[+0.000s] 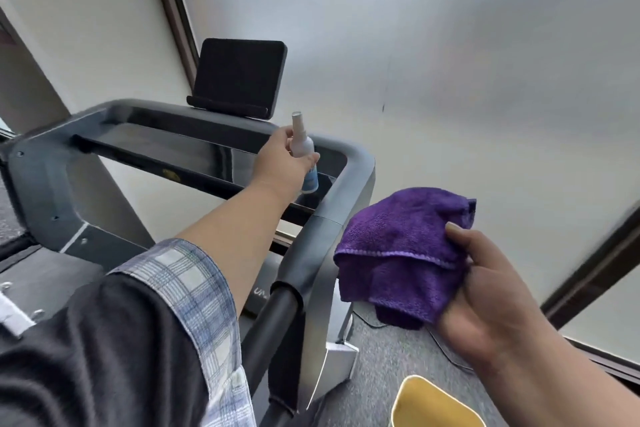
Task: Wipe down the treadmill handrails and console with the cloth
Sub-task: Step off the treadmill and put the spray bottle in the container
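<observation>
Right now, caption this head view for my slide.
Left hand holds spray bottle over treadmill console; right hand grips purple cloth.

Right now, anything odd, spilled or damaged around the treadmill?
Nothing stands out. The left hand holds a small white spray bottle over the grey treadmill console; the right hand grips a folded purple microfibre cloth. No spills or damage visible.

I saw a purple cloth, a white spray bottle with a blue label, a grey treadmill frame, a black screen, a blue-and-white plaid sleeve, and a yellow container.
</observation>
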